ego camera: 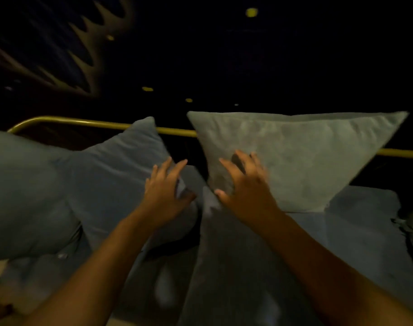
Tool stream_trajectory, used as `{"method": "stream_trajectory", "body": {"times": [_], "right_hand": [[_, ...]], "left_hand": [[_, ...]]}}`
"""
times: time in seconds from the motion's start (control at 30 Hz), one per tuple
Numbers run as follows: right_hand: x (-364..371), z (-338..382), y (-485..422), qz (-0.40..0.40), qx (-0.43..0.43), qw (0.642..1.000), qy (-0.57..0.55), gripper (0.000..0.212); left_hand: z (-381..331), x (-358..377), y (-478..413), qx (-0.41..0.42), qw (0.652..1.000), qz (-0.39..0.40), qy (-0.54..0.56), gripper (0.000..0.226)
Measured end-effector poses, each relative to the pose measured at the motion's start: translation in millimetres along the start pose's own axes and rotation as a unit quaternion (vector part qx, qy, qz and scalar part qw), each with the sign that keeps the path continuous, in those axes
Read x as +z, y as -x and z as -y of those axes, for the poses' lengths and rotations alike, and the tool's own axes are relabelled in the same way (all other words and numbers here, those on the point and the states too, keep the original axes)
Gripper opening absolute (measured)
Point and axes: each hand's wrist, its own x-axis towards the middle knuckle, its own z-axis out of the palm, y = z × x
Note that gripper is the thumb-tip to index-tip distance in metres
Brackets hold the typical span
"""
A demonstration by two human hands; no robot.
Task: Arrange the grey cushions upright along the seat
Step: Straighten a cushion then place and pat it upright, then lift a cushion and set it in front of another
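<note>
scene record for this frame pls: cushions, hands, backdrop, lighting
right cushion: light grey, upright against the brass rail
middle cushion: grey, propped up, tilted left
left cushion: grey, slumped at the frame edge
front cushion: grey, nearest the camera, between the forearms
left hand: open, fingers spread, at the middle cushion's right edge
right hand: open, fingers spread over the right cushion's lower left
lighting: dim, hands blurred

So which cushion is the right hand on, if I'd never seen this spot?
Find the brass-coloured rail running behind the grey seat. Leaning against it on the right is the palest cushion, standing upright, its top corners spread wide. The right hand lies spread on its lower left part; the bluer cushion beside the left hand looks darker and leans more.
</note>
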Motion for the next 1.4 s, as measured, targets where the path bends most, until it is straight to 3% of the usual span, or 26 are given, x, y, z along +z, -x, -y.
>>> {"method": "stream_trajectory", "body": {"times": [0.2,0.33,0.47,0.6,0.73,0.87,1.0,1.07,1.2,1.3,1.4], "right_hand": [[92,93,-26,0.132,0.059,0.984,-0.108,0.076],[142,151,-60,0.156,0.109,0.972,-0.137,0.078],[180,204,-98,0.184,0.087,0.967,-0.151,0.076],[220,255,-144,0.215,0.04,0.967,-0.132,0.074],[260,309,-190,0.241,-0.032,0.962,-0.124,0.072],[305,373,-235,0.258,-0.106,0.955,-0.105,0.075],[351,428,-279,0.292,-0.152,0.939,-0.099,0.085],[373,445,-302,0.309,-0.177,0.93,-0.095,0.093],[412,467,-340,0.312,-0.214,0.922,-0.084,0.105],[432,473,-356,0.357,-0.24,0.89,-0.152,0.12],[440,470,-361,0.413,-0.193,0.863,-0.218,0.129]], "left_hand": [[149,-28,33,-0.102,0.988,0.031,0.115,0.087],[232,-54,37,-0.164,0.977,0.02,0.137,0.095],[312,-73,36,-0.205,0.966,0.016,0.158,0.093],[356,-117,16,-0.222,0.955,-0.059,0.187,0.096],[416,-157,1,-0.252,0.942,-0.162,0.151,0.07],[472,-157,21,-0.395,0.887,-0.22,0.098,0.077],[495,-123,55,-0.407,0.864,-0.295,0.04,0.08],[507,-107,71,-0.458,0.828,-0.322,0.028,0.085],[533,-85,96,-0.58,0.722,-0.363,0.101,0.105],[545,-76,101,-0.582,0.68,-0.409,0.177,0.114],[550,-74,97,-0.581,0.631,-0.447,0.254,0.117]]}}
